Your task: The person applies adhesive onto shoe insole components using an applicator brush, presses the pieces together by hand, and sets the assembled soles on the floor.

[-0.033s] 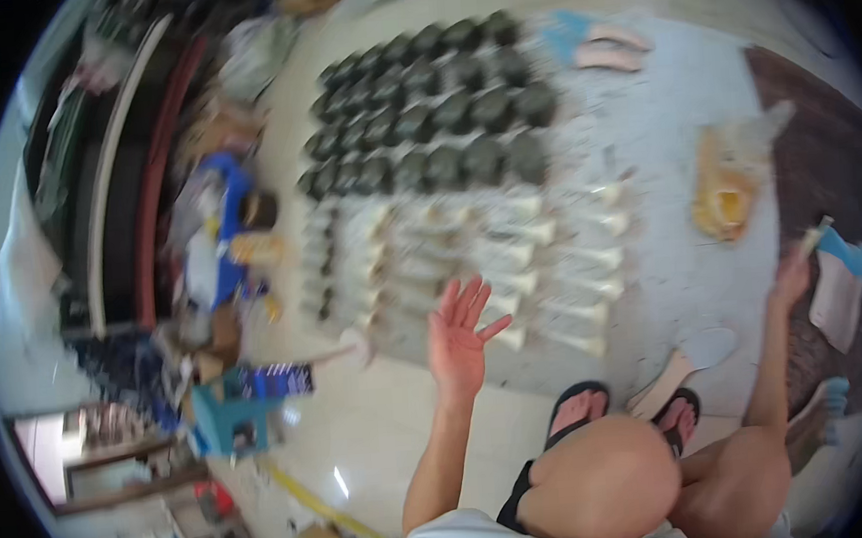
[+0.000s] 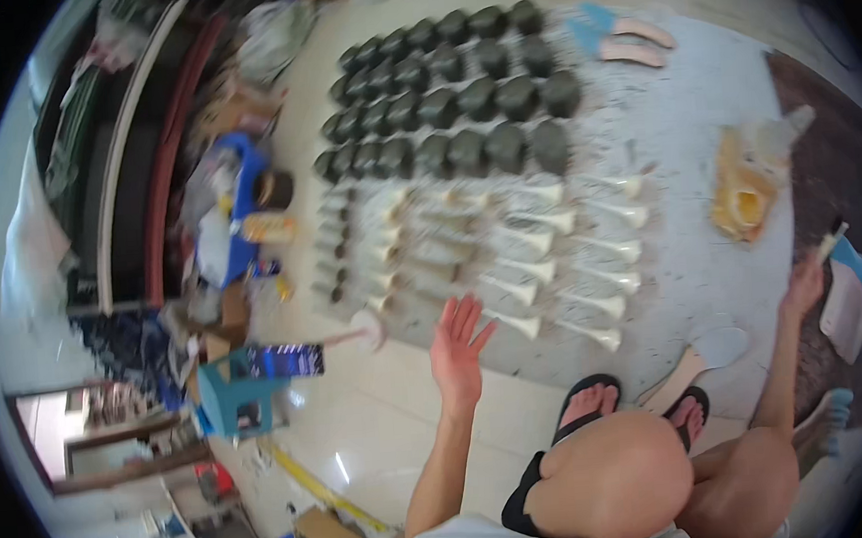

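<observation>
My left hand [image 2: 455, 355] is raised over the floor with its palm showing and its fingers stretched out, holding nothing. It is nearest to the lower rows of cream flared pieces [image 2: 605, 302]. At the right, my right hand [image 2: 804, 285] is closed around a thin pale-handled brush [image 2: 831, 239] with a dark tip. Beside that hand lies a flat, pale piece with a blue end [image 2: 845, 305]. Behind the cream pieces stand rows of dark green rounded pieces [image 2: 476, 101]. A flat paddle-shaped piece [image 2: 699, 358] lies near my feet.
A grey sheet [image 2: 664, 103] covers the floor under the pieces. Blue and pinkish flat pieces [image 2: 625, 40] lie at its far right, above a plastic bag with yellow-orange contents [image 2: 744, 197]. A blue stool [image 2: 228, 398], a blue crate [image 2: 246, 197] and shelving are at the left.
The view has shifted, so the floor pieces appear farther right. My left hand's fingers are slightly closer together, and it sits a little lower. The brush stays in my right hand.
</observation>
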`<state>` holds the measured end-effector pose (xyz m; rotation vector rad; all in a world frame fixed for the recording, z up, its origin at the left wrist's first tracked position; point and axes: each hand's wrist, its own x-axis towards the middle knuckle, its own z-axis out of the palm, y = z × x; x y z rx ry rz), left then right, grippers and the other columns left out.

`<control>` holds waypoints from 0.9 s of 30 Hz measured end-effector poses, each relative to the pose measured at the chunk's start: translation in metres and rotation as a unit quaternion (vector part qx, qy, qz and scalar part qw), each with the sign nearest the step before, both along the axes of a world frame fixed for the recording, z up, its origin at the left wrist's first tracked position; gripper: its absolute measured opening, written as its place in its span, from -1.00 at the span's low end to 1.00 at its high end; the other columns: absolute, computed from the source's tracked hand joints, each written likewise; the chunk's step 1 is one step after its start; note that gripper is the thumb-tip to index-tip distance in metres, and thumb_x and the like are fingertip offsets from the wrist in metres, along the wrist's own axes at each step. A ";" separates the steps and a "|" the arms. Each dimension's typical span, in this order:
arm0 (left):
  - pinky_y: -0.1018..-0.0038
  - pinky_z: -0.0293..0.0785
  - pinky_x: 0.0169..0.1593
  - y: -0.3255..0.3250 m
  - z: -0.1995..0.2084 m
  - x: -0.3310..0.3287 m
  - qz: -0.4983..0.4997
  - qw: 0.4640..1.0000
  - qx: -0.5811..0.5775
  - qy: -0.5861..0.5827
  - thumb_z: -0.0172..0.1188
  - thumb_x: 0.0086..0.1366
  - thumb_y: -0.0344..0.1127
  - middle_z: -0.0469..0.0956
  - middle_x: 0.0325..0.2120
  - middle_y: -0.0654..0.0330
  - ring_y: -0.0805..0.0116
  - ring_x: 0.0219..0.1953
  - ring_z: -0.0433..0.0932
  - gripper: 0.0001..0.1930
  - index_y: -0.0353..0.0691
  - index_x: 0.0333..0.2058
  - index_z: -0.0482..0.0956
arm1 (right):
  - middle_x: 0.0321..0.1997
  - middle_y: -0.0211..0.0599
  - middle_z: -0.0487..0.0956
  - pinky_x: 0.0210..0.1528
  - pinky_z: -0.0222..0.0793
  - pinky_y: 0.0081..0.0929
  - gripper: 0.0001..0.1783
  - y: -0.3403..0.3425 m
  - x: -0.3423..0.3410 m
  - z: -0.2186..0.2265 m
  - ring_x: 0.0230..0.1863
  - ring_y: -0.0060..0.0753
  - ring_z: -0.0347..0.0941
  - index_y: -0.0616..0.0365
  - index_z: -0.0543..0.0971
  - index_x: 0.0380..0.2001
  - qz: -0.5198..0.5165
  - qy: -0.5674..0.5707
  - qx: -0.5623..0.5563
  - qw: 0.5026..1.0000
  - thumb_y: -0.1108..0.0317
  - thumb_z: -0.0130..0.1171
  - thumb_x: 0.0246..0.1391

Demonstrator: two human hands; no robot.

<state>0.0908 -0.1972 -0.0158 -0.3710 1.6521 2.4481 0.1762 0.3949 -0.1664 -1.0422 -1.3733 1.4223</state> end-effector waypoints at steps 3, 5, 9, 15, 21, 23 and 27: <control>0.20 0.04 0.35 -0.142 -0.061 0.133 0.185 0.952 -0.237 -0.057 -0.24 0.46 0.03 0.06 0.33 -0.05 0.10 0.35 0.11 -0.34 -0.30 0.35 -0.04 | -0.68 -0.69 0.16 -0.69 -0.22 -0.67 -0.80 -0.052 -0.032 0.057 -0.71 -0.84 -0.03 0.02 0.46 -0.48 0.071 0.074 -0.001 0.995 0.25 0.16 0.22; 0.29 -0.05 0.38 -0.189 -0.099 0.190 0.306 0.872 -0.359 -0.131 -0.26 0.46 0.01 -0.05 0.37 -0.02 0.13 0.38 0.04 -0.32 -0.31 0.37 -0.14 | -0.68 -0.66 0.15 -0.67 -0.23 -0.66 -0.82 -0.081 -0.053 0.071 -0.71 -0.81 -0.04 0.08 0.46 -0.43 0.128 0.146 -0.025 0.981 0.28 0.15 0.22; 0.26 -0.15 0.40 -0.189 -0.152 0.233 0.309 0.744 -0.534 -0.258 -0.34 0.47 0.03 -0.16 0.40 0.02 0.13 0.41 -0.07 -0.32 -0.24 0.38 -0.23 | -0.63 -0.65 0.17 -0.63 -0.19 -0.67 -0.81 -0.109 -0.079 0.097 -0.65 -0.81 -0.03 0.21 0.49 -0.30 0.229 0.205 -0.030 0.951 0.29 0.12 0.24; 0.21 -0.05 0.39 -0.170 -0.144 0.255 0.399 0.891 -0.156 -0.150 -0.23 0.46 -0.05 -0.10 0.39 -0.01 0.09 0.37 0.06 -0.35 -0.31 0.36 -0.14 | -0.62 -0.65 0.17 -0.60 -0.19 -0.66 -0.74 -0.154 -0.066 0.133 -0.64 -0.80 -0.03 0.28 0.49 -0.23 0.318 0.179 0.029 0.931 0.26 0.02 0.30; 0.13 0.03 0.38 -0.106 -0.058 0.164 0.207 0.977 -0.045 -0.035 -0.17 0.46 -0.08 0.06 0.32 -0.13 0.02 0.35 0.09 -0.38 -0.34 0.33 -0.03 | -0.64 -0.65 0.12 -0.56 -0.12 -0.65 -0.61 -0.238 -0.047 0.129 -0.62 -0.76 -0.03 0.35 0.46 -0.17 0.427 -0.006 -0.029 0.904 0.15 -0.07 0.35; 0.07 -0.01 0.38 -0.037 -0.038 0.106 0.055 0.995 -0.024 0.083 -0.16 0.45 -0.06 0.16 0.28 -0.11 0.02 0.34 0.13 -0.39 -0.34 0.30 0.06 | -0.49 -0.49 0.30 -0.39 0.18 -0.61 -0.57 -0.263 -0.048 0.145 -0.47 -0.64 0.22 0.36 0.45 -0.10 0.461 -0.011 -0.130 0.878 0.12 -0.09 0.35; 0.20 -0.03 0.39 0.104 -0.018 0.044 -0.163 0.971 0.042 0.170 -0.15 0.45 -0.12 0.25 0.25 -0.02 0.13 0.30 0.21 -0.48 -0.35 0.23 0.24 | 0.00 -0.07 0.48 0.17 0.36 -0.20 -0.51 -0.281 -0.058 0.175 0.06 -0.13 0.45 0.31 0.32 0.13 0.421 0.084 -0.358 0.829 0.12 -0.14 0.35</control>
